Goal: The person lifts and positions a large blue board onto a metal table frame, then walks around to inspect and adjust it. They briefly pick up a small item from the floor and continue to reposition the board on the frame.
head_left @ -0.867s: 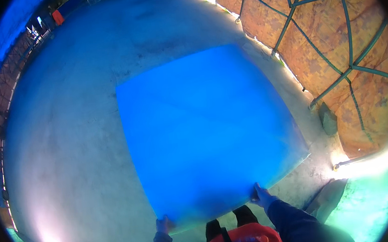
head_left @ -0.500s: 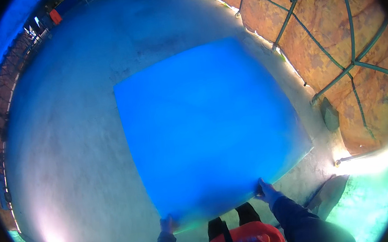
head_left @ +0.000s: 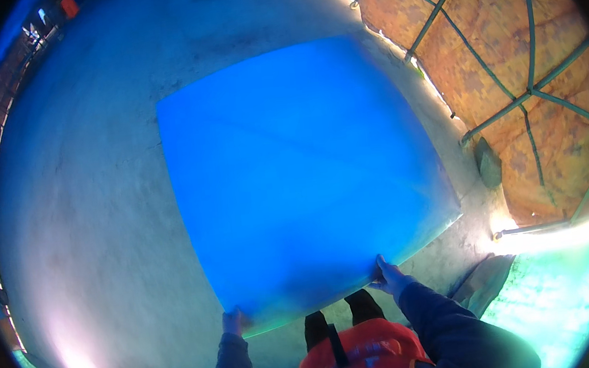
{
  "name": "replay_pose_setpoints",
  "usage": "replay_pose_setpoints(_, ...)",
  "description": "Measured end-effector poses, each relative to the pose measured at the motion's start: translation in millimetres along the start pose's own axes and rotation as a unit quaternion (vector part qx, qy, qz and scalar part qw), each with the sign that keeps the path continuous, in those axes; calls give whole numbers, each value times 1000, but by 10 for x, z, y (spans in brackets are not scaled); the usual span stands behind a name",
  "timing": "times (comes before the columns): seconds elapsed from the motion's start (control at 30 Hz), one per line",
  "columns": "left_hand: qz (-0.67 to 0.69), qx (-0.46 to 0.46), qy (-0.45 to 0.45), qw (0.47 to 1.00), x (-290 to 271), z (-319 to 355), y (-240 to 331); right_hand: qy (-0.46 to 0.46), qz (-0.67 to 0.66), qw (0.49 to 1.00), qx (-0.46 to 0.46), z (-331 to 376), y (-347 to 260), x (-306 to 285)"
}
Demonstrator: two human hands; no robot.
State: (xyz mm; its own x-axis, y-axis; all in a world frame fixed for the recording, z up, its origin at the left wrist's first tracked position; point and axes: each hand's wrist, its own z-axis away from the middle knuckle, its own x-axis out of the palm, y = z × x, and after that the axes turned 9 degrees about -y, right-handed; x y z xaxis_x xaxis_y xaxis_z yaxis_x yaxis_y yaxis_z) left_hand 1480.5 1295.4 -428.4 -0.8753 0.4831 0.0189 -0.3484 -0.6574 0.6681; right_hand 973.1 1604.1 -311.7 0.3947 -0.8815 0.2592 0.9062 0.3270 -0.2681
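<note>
Left hand: the left hand [head_left: 235,322] grips the near edge of the blue board [head_left: 301,176] close to its left corner, fingers curled over the rim.
Right hand: the right hand [head_left: 388,276] clasps the same near edge farther right, fingers wrapped on it.
Board: large, flat, square, held out in front of the person, above the concrete floor [head_left: 91,203].
Clothing: dark sleeves, orange vest [head_left: 361,358] at the lower edge.
Right side: mottled orange wall [head_left: 509,57] crossed by green pipes [head_left: 514,109]; a grey stone [head_left: 489,163] at its foot.
</note>
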Motion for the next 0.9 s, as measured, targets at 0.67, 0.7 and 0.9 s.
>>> replay_pose_setpoints(0.67,28,-59,83,994,527,346,708,-48,-11,999,-4,-233,49,-239)
replay_pose_setpoints(0.7,33,-34,103,994,554,397,748,-66,-6,998,-7,-232,56,-234)
replay_pose_setpoints(0.9,-95,-51,108,988,489,372,707,-101,-39,994,-9,-301,139,-246)
